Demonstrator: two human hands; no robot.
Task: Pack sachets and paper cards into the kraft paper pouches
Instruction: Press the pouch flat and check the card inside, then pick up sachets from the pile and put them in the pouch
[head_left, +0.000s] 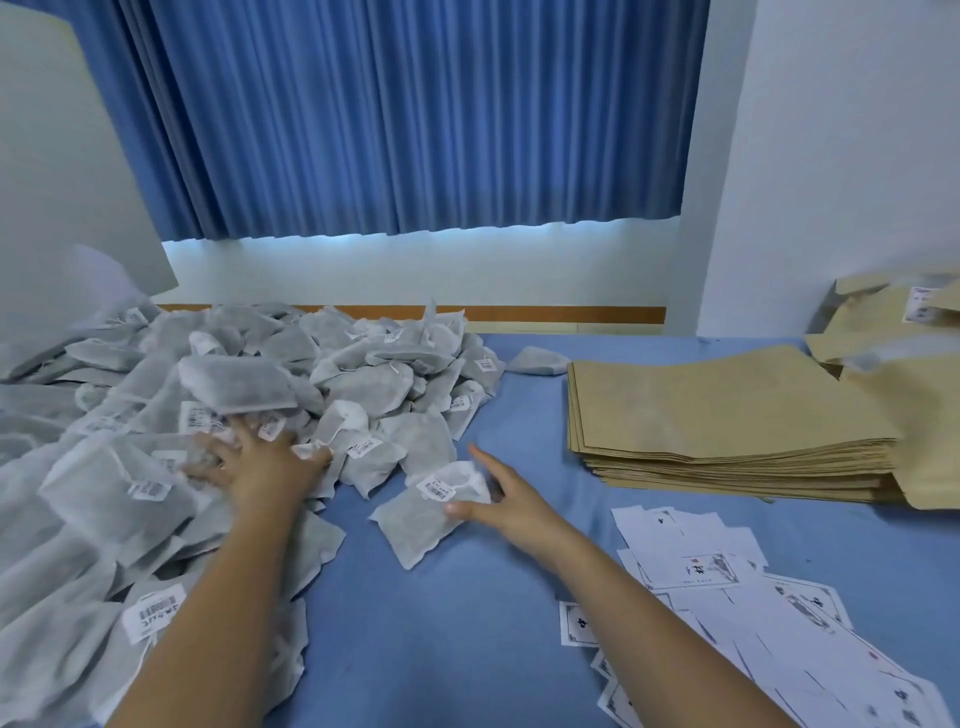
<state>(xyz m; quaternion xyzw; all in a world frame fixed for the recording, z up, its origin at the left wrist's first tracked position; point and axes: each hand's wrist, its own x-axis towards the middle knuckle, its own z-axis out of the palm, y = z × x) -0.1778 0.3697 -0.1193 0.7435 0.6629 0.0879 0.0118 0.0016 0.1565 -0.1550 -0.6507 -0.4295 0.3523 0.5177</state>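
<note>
The blue-covered table (467, 649) carries one heap of grey sachets (363, 384) on its left half; the sachets overlap and are too many to count. The left hand (260, 470) rests palm down on the near edge of this heap, all five fingers spread and straight, gripping nothing. One single sachet (415, 525) lies apart from the heap, near the table centre. The right hand (511, 501) is open beside it, fingers extended, thumb touching its right edge. A second lone sachet (537, 360) lies at the far side, between the heap and one flat stack of kraft pouches (727, 405). Loose paper cards (727, 592), more than ten, overlap at the near right. Further pouches (878, 322) lie at the far right, blurred; possibly three or four.
</note>
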